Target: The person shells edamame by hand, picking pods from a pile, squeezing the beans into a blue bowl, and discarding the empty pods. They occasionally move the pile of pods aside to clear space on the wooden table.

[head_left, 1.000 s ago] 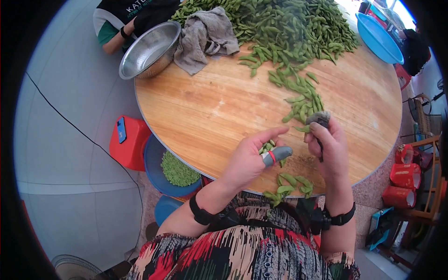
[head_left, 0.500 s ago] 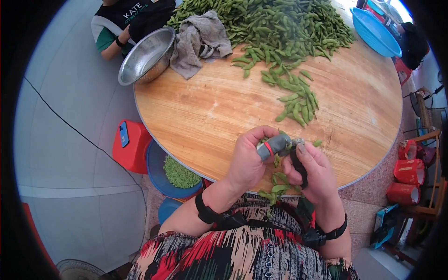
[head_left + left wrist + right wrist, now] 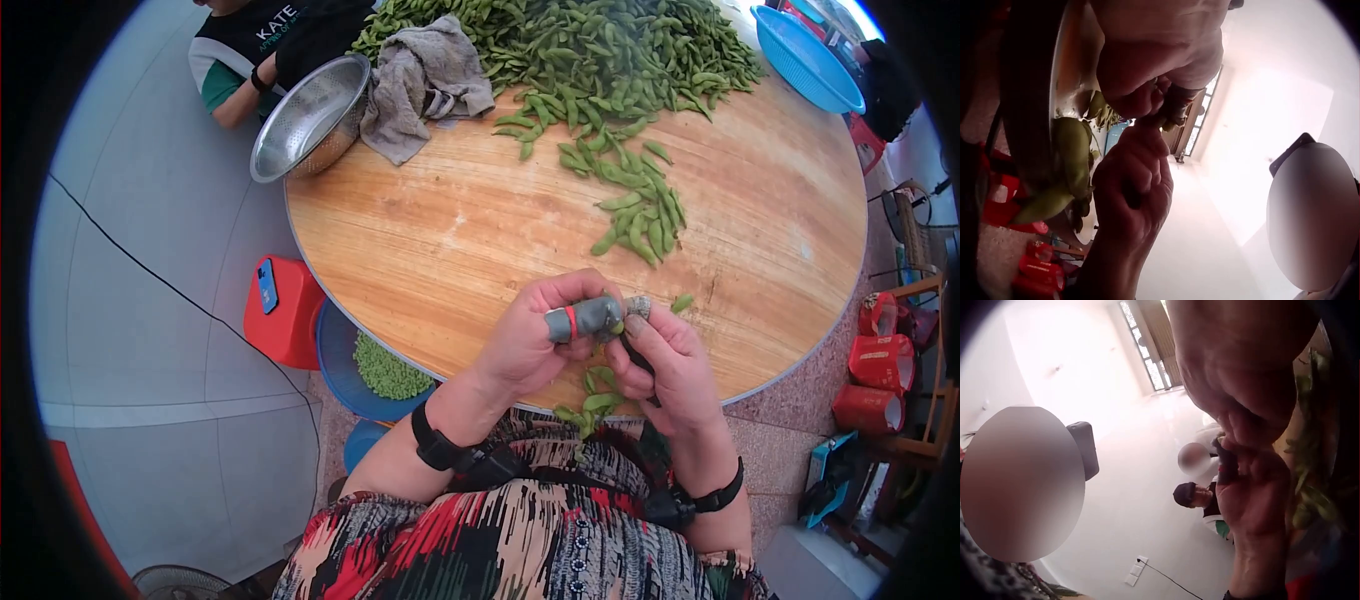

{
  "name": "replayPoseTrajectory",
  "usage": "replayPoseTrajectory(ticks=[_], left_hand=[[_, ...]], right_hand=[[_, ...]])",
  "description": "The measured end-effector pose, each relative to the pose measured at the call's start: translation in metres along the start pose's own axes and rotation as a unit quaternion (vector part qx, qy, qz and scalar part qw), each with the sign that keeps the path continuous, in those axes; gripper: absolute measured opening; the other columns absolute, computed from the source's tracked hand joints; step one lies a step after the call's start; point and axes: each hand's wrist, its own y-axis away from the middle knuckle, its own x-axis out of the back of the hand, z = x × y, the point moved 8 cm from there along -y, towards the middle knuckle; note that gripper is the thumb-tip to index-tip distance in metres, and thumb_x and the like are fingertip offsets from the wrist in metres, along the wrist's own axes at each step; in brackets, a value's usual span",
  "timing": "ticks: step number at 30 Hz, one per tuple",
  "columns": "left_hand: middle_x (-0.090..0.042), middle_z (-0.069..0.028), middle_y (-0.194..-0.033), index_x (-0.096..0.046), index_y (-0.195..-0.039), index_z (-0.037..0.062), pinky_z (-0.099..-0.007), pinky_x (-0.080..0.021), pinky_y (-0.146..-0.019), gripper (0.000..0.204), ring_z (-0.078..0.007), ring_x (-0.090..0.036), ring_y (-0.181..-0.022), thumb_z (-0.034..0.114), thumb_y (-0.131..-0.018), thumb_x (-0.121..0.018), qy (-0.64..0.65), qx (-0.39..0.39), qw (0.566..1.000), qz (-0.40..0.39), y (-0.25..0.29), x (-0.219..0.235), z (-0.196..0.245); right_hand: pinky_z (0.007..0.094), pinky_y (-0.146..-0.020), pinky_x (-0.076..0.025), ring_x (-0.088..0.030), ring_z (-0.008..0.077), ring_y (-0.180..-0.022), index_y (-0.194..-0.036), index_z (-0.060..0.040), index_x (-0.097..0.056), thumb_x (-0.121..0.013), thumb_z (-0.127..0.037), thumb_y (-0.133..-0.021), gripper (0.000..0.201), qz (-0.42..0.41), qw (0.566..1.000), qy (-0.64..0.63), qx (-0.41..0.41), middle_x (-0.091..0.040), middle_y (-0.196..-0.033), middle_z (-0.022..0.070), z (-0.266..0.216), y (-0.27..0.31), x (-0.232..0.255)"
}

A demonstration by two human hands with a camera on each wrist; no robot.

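Both hands meet above the table's near edge. The left hand (image 3: 545, 335), a grey cover with a red band on one finger, curls its fingers round something mostly hidden, with a bit of green at the fingertips. The right hand (image 3: 675, 365) pinches at the same spot, a dark strip along its palm and a grey cover on a fingertip. In the left wrist view the right hand (image 3: 1132, 187) touches the left hand (image 3: 1160, 50). Green pods (image 3: 600, 402) lie just below the hands, and one pod (image 3: 682, 302) lies beside the right hand.
A large pod heap (image 3: 600, 60) covers the table's far side, with a loose cluster (image 3: 645, 215) nearer. A metal colander (image 3: 315, 115), grey cloth (image 3: 420, 85) and blue basket (image 3: 808, 62) stand round the edge. Shelled beans (image 3: 390, 368) fill a blue tub at lower left.
The right hand has come down and left from the loose pods to meet the left hand. The left hand's fingers have closed in. Over the last half second both hands stay together.
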Motion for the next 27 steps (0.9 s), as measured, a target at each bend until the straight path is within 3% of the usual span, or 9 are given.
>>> replayPoseTrajectory(ticks=[5, 7, 11, 14, 16, 17, 18, 20, 27], left_hand=[[-0.052, 0.0018, -0.073, -0.054, -0.094, 0.0026, -0.0147, -0.033, -0.050, 0.017, -0.0039, -0.047, -0.058, 0.012, -0.082, -0.061, 0.036, 0.010, 0.999, -0.011, 0.002, -0.013, 0.004], [-0.052, 0.0018, -0.074, -0.053, -0.095, 0.0028, -0.0145, -0.035, -0.051, 0.017, -0.0035, -0.047, -0.059, 0.010, -0.081, -0.061, -0.062, -0.066, 0.995, 0.032, -0.003, 0.000, 0.002], [-0.056, -0.0004, -0.080, -0.054, -0.099, 0.0022, -0.0142, -0.037, -0.053, 0.020, -0.0032, -0.048, -0.064, 0.001, -0.080, -0.060, -0.221, -0.136, 0.958, 0.124, 0.008, 0.011, 0.024], [-0.058, -0.0035, -0.085, -0.055, -0.102, 0.0009, -0.0144, -0.037, -0.053, 0.021, -0.0052, -0.050, -0.067, 0.001, -0.081, -0.056, -0.082, -0.117, 0.979, 0.147, 0.011, 0.019, 0.030], [-0.059, -0.0043, -0.086, -0.055, -0.103, 0.0005, -0.0147, -0.037, -0.053, 0.021, -0.0058, -0.050, -0.067, 0.001, -0.082, -0.054, -0.058, -0.138, 0.979, 0.138, 0.010, 0.037, 0.036], [-0.059, -0.0052, -0.087, -0.056, -0.104, 0.0001, -0.0150, -0.036, -0.053, 0.022, -0.0065, -0.050, -0.067, 0.000, -0.082, -0.052, -0.035, -0.157, 0.979, 0.127, 0.011, 0.041, 0.039], [-0.059, -0.0052, -0.087, -0.056, -0.104, 0.0001, -0.0150, -0.036, -0.053, 0.022, -0.0065, -0.050, -0.067, 0.000, -0.082, -0.052, -0.035, -0.157, 0.979, 0.127, 0.011, 0.040, 0.039], [-0.059, -0.0043, -0.084, -0.057, -0.103, -0.0008, -0.0156, -0.034, -0.052, 0.021, -0.0065, -0.048, -0.065, -0.001, -0.083, -0.048, -0.070, -0.120, 0.974, 0.179, 0.011, 0.043, 0.033], [-0.057, -0.0024, -0.081, -0.062, -0.097, -0.0001, -0.0165, -0.038, -0.059, 0.021, -0.0076, -0.050, -0.068, -0.003, -0.081, -0.049, -0.138, -0.072, 0.982, 0.109, 0.013, 0.034, 0.021]], right_hand=[[0.0167, -0.039, -0.024, -0.032, 0.0004, -0.046, -0.083, -0.0047, -0.053, -0.044, -0.013, -0.092, 0.015, 0.000, 0.998, -0.047, -0.049, -0.049, -0.063, -0.0025, 0.004, -0.004, -0.002], [0.0161, -0.041, -0.027, -0.037, 0.0007, -0.048, -0.084, -0.0037, -0.055, -0.046, -0.015, -0.092, 0.016, 0.093, 0.953, 0.259, 0.124, -0.052, -0.064, -0.0018, -0.019, -0.009, 0.006], [0.0165, -0.045, -0.032, -0.044, 0.0019, -0.051, -0.085, -0.0020, -0.058, -0.050, -0.017, -0.090, 0.018, 0.073, 0.957, 0.269, 0.074, -0.054, -0.063, -0.0021, -0.024, -0.018, 0.005], [0.0188, -0.047, -0.036, -0.047, 0.0036, -0.054, -0.081, -0.0004, -0.058, -0.052, -0.019, -0.088, 0.021, 0.010, 0.996, 0.084, -0.009, -0.053, -0.060, -0.0033, -0.016, -0.030, -0.003], [0.0238, -0.047, -0.038, -0.049, 0.0103, -0.049, -0.080, 0.0006, -0.057, -0.053, -0.016, -0.086, 0.018, 0.024, 0.916, 0.397, 0.045, -0.054, -0.057, 0.0027, -0.039, -0.043, -0.009], [0.0305, -0.050, -0.044, -0.056, 0.0214, -0.052, -0.080, 0.0007, -0.055, -0.053, -0.017, -0.085, 0.018, 0.076, 0.784, 0.597, 0.150, -0.058, -0.060, 0.0121, -0.058, -0.048, -0.011], [0.0305, -0.050, -0.044, -0.056, 0.0214, -0.052, -0.080, 0.0007, -0.055, -0.053, -0.017, -0.085, 0.018, 0.076, 0.785, 0.597, 0.150, -0.058, -0.060, 0.0121, -0.057, -0.056, -0.010], [0.0387, -0.053, -0.046, -0.058, 0.0291, -0.055, -0.076, 0.0010, -0.055, -0.054, -0.024, -0.083, 0.026, 0.158, 0.539, 0.791, 0.243, -0.057, -0.059, 0.0179, -0.067, -0.058, -0.023], [0.0408, -0.059, -0.049, -0.062, 0.0308, -0.063, -0.078, 0.0004, -0.054, -0.056, -0.013, -0.078, 0.014, 0.177, 0.533, 0.814, 0.147, -0.061, -0.068, 0.0191, -0.055, -0.055, -0.014]])
